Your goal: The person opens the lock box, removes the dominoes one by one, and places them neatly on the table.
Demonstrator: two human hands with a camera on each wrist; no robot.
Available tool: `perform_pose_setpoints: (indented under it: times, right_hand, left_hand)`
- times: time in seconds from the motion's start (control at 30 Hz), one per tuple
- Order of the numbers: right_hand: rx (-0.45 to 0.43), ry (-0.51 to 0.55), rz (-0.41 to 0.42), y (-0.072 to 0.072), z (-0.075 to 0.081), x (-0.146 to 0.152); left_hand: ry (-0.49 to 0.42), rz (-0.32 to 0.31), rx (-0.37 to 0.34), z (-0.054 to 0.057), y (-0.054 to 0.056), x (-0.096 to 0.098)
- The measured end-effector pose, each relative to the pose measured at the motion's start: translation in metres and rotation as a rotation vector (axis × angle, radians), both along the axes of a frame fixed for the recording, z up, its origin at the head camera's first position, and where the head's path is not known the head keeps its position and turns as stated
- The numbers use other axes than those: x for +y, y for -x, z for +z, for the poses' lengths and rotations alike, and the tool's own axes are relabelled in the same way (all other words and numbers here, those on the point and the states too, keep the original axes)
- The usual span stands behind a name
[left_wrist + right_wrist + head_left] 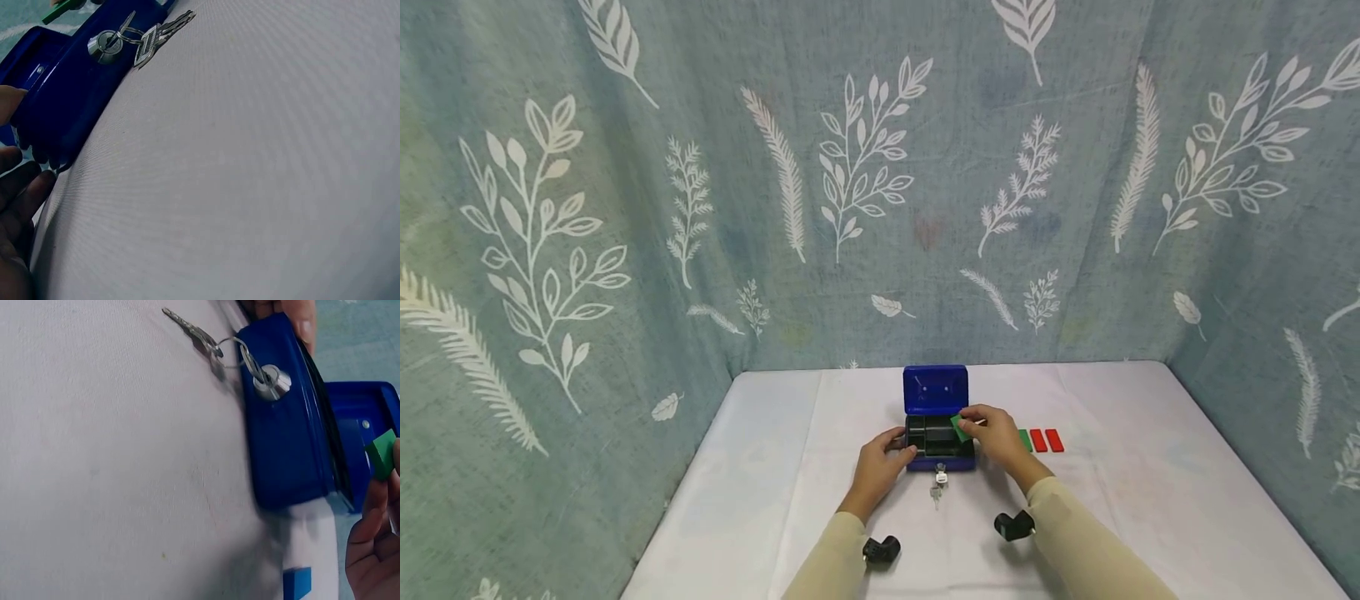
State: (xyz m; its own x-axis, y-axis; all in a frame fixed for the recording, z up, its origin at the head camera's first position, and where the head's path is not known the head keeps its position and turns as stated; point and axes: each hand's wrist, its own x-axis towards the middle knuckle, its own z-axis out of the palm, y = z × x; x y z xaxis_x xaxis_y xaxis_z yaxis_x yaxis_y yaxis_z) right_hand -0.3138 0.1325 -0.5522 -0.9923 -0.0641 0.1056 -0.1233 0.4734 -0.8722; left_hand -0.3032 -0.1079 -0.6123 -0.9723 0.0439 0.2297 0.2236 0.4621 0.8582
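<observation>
A blue cash box (922,465) stands with its lid (936,390) raised and a black compartmented tray (938,434) inside. My left hand (874,471) holds the box's left side, thumb at the top edge and fingers along the outer wall. Above the tray's right part, my right hand (994,433) pinches a green block (381,455) between thumb and fingers. The block is tilted and apart from the tray. A key sits in the front lock (272,382), and more keys (936,493) hang from its ring onto the table.
Right of the box, a green block (1025,439) and two red blocks (1038,440) lie in a row on the white table (1135,483). A blue block (297,584) shows in the right wrist view. Behind the table hangs a leaf-patterned curtain (940,292).
</observation>
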Motion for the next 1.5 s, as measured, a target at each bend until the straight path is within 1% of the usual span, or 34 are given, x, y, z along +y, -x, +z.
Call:
perform_pose_setpoints:
  times: [0.1, 0.23, 0.33, 0.43, 0.57, 0.63, 0.77, 0.87, 1.0, 1.23, 1.5]
  right_hand:
    - [-0.020, 0.033, -0.030, 0.002, 0.000, 0.006]
    - [-0.053, 0.086, -0.046, 0.005, -0.001, 0.015]
    - [-0.076, 0.132, -0.044, 0.007, -0.002, 0.022]
    - [-0.092, 0.141, -0.055, 0.006, -0.003, 0.028]
    - [-0.109, 0.115, -0.063, 0.003, -0.004, 0.034]
    - [-0.119, 0.118, -0.071, 0.002, -0.005, 0.037]
    - [-0.133, 0.144, -0.089, 0.000, -0.007, 0.043]
    - [-0.120, 0.130, -0.099, -0.001, -0.006, 0.048]
    - [-0.102, 0.083, -0.110, -0.002, -0.003, 0.054]
    - [-0.123, 0.095, -0.119, -0.004, -0.004, 0.065]
    - [-0.108, 0.077, -0.134, -0.003, -0.009, 0.078]
  left_hand:
    - [0.003, 0.002, 0.003, 0.000, 0.002, 0.000]
    - [0.019, 0.003, 0.005, 0.000, 0.005, 0.000]
    - [0.018, -0.002, 0.015, 0.000, 0.004, -0.001]
    - [0.001, -0.014, 0.034, -0.001, 0.003, -0.002]
    - [-0.008, -0.017, 0.036, -0.003, 0.000, -0.002]
    - [-0.007, -0.013, 0.023, -0.004, -0.001, -0.002]
    - [-0.016, -0.015, 0.023, -0.005, -0.002, -0.002]
    - [-0.002, -0.010, 0.020, -0.004, 0.000, -0.002]
    - [0.009, -0.002, 0.018, -0.003, 0.001, -0.002]
    - [0.008, 0.004, -0.003, -0.002, 0.001, -0.001]
    - [-0.001, -0.002, 0.009, -0.003, 0.000, -0.002]
